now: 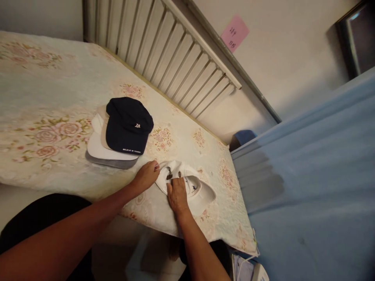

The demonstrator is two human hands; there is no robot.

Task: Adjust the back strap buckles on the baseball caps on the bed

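A white cap [195, 186] with a small dark logo lies near the front edge of a floral mattress [52, 97]. My right hand [176, 194] presses down on the cap's back part, fingers curled over the fabric by the strap. My left hand [147, 175] pinches the cap's left edge with closed fingers. Behind my hands sits a stack of caps: a navy cap [129, 125] with white lettering on top, a white cap [98, 146] beneath it, and a grey brim [117, 163] at the bottom.
A metal slatted bed rail [175, 50] runs along the mattress's far side against the wall. A pink note [234, 33] is stuck on the wall. A blue curtain or sheet [316, 175] fills the right side. Small white items [249, 271] lie on the floor below.
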